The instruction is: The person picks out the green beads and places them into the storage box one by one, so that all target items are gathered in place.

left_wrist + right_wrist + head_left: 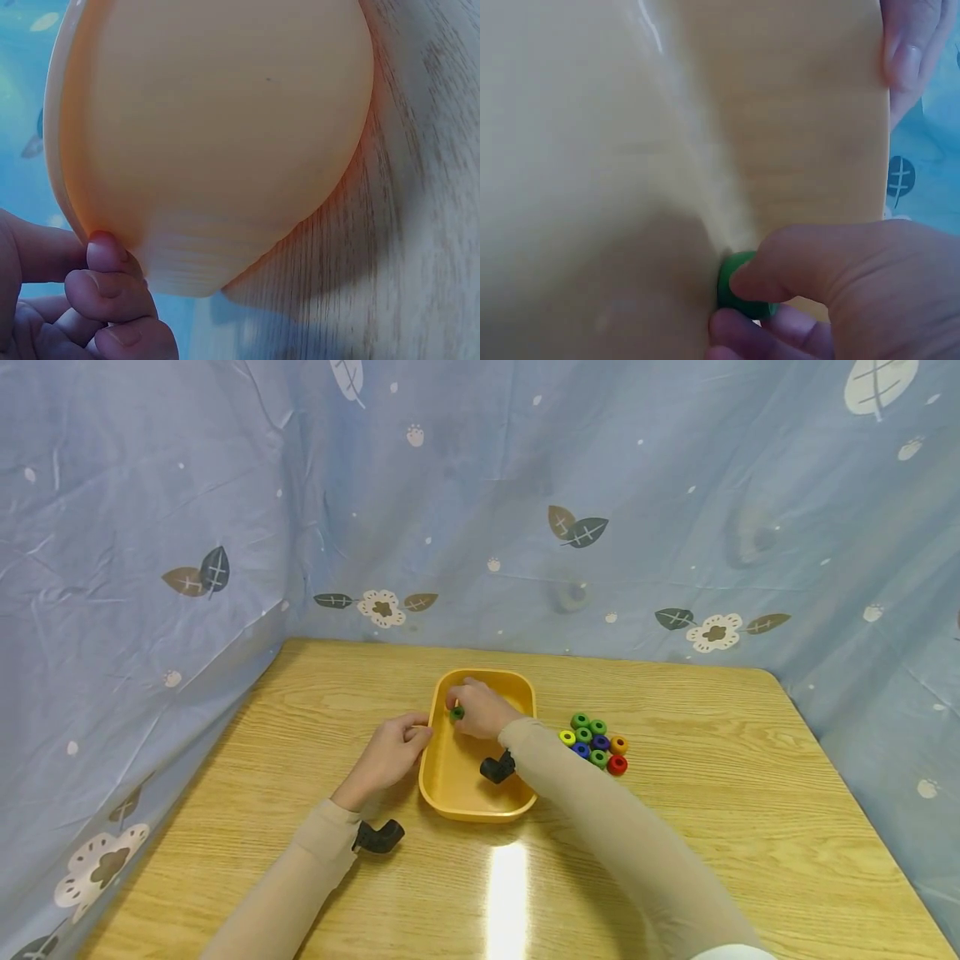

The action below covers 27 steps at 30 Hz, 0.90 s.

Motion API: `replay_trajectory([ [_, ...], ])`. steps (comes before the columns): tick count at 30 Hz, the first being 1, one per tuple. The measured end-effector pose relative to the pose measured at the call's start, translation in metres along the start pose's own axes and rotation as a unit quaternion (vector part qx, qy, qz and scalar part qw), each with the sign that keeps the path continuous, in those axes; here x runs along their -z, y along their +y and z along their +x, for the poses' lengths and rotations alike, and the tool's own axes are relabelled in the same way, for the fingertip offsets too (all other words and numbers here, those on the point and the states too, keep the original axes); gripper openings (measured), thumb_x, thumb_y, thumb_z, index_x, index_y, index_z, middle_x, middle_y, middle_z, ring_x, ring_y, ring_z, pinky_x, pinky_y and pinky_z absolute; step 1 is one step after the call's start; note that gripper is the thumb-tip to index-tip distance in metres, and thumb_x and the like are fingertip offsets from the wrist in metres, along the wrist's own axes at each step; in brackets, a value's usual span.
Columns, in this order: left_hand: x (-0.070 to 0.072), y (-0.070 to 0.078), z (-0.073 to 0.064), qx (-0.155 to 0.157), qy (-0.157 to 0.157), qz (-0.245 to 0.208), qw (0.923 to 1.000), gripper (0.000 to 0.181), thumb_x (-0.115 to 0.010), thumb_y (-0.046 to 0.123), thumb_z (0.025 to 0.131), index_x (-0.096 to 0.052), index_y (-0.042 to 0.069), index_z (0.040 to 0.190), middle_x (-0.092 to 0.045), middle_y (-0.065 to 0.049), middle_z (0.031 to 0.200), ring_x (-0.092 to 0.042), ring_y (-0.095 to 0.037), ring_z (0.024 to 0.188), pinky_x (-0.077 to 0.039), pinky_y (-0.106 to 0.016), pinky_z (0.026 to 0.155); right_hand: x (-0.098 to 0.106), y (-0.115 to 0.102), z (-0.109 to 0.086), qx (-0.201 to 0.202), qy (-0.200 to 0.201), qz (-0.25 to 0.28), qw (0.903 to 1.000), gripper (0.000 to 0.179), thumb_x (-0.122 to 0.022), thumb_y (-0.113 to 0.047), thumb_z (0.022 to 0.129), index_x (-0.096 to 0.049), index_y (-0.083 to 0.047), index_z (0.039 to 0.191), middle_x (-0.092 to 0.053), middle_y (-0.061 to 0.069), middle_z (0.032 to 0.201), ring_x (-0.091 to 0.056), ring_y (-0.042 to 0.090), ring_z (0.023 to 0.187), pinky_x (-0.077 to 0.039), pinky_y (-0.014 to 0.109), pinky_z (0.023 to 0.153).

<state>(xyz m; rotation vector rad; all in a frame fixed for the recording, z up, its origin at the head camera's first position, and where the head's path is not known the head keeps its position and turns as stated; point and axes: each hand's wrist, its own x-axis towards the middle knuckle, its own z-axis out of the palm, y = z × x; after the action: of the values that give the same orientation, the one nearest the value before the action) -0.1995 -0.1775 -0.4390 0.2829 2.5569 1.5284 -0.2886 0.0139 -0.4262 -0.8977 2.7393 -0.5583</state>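
So, green bead (457, 714) within right hand's (483, 710) pinch

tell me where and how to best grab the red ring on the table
Probably pinch the red ring by its rounded outer wall, coming down from above and the right. It lies hole up at the near right corner of the group; a green ring sits to its left and an orange ring just behind, leaving its right side free.

A wood-grain table (712, 760) bears a yellow-orange tray (465, 781), with multicoloured rings (595, 744) clustered at the tray's three o'clock.
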Motion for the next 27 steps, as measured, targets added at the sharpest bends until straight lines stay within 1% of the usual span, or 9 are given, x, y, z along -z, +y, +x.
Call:
replay_trajectory([
  [2,-0.0001,0.0004,-0.0001,-0.001,0.001,0.003,1.0000,0.037,-0.051,0.018,0.111,-0.060,-0.001,0.141,-0.068,-0.005,0.077,-0.048,-0.014,0.056,-0.039,-0.024,0.052,-0.0002,0.0000,0.0000,0.002,0.001,0.000,1.0000,0.027,-0.074,-0.008,0.096,-0.071,-0.007,0.123,-0.064,0.013,0.123,-0.058,0.028,0.108,-0.052,0.039,0.096],
  [7,-0.0004,0.0012,-0.0005,-0.001,0.004,0.007,1.0000,0.036,-0.050,0.017,0.110,-0.061,-0.001,0.140,-0.062,-0.005,0.073,-0.043,-0.013,0.054,-0.035,-0.024,0.049,-0.0009,-0.0006,0.0002,0.011,0.007,-0.001,0.9999,0.026,-0.073,-0.008,0.097,-0.071,-0.007,0.123,-0.065,0.012,0.123,-0.059,0.029,0.111,-0.052,0.040,0.099],
  [11,-0.0006,0.0014,-0.0010,-0.001,0.005,0.009,0.9999,0.036,-0.050,0.018,0.111,-0.061,0.000,0.140,-0.063,-0.005,0.074,-0.044,-0.013,0.054,-0.036,-0.024,0.050,-0.0020,-0.0005,0.0006,0.014,0.011,-0.008,0.9998,0.026,-0.073,-0.009,0.097,-0.072,-0.007,0.122,-0.065,0.012,0.123,-0.060,0.028,0.111,-0.052,0.039,0.099],
  [16,-0.0010,0.0026,-0.0013,0.004,0.004,0.010,0.9999,0.036,-0.051,0.018,0.111,-0.061,0.000,0.140,-0.060,-0.004,0.071,-0.044,-0.014,0.054,-0.036,-0.025,0.050,-0.0024,-0.0001,0.0012,0.018,0.014,-0.015,0.9996,0.026,-0.073,-0.009,0.097,-0.071,-0.006,0.123,-0.065,0.013,0.122,-0.060,0.028,0.110,-0.053,0.039,0.097],
  [19,-0.0010,0.0032,-0.0014,0.006,0.003,0.008,0.9999,0.036,-0.051,0.018,0.110,-0.061,0.000,0.140,-0.064,-0.007,0.074,-0.044,-0.013,0.054,-0.036,-0.025,0.050,-0.0028,0.0004,0.0020,0.019,0.016,-0.014,0.9996,0.026,-0.074,-0.009,0.096,-0.071,-0.006,0.122,-0.065,0.013,0.122,-0.061,0.028,0.108,-0.053,0.038,0.096],
  [23,-0.0008,0.0031,-0.0013,0.006,0.005,0.008,0.9999,0.037,-0.051,0.019,0.110,-0.060,-0.001,0.141,-0.073,-0.011,0.086,-0.043,-0.013,0.053,-0.036,-0.025,0.050,-0.0039,0.0017,0.0028,0.024,0.019,-0.022,0.9993,0.025,-0.074,-0.009,0.096,-0.072,-0.006,0.121,-0.066,0.012,0.120,-0.062,0.026,0.105,-0.054,0.036,0.092],
  [25,-0.0005,0.0028,-0.0013,0.006,0.006,0.008,0.9999,0.038,-0.051,0.019,0.110,-0.060,-0.001,0.141,-0.074,-0.010,0.087,-0.042,-0.013,0.052,-0.035,-0.025,0.049,-0.0038,0.0021,0.0027,0.027,0.023,-0.022,0.9991,0.025,-0.074,-0.009,0.096,-0.072,-0.006,0.121,-0.067,0.012,0.119,-0.063,0.025,0.105,-0.055,0.035,0.091],
  [27,-0.0005,0.0028,-0.0013,0.005,0.005,0.009,0.9999,0.038,-0.051,0.019,0.110,-0.060,0.000,0.142,-0.072,-0.008,0.083,-0.040,-0.013,0.051,-0.035,-0.025,0.048,-0.0026,0.0019,0.0018,0.028,0.025,-0.019,0.9991,0.025,-0.074,-0.009,0.097,-0.072,-0.006,0.122,-0.068,0.012,0.119,-0.063,0.025,0.103,-0.055,0.035,0.089],
])
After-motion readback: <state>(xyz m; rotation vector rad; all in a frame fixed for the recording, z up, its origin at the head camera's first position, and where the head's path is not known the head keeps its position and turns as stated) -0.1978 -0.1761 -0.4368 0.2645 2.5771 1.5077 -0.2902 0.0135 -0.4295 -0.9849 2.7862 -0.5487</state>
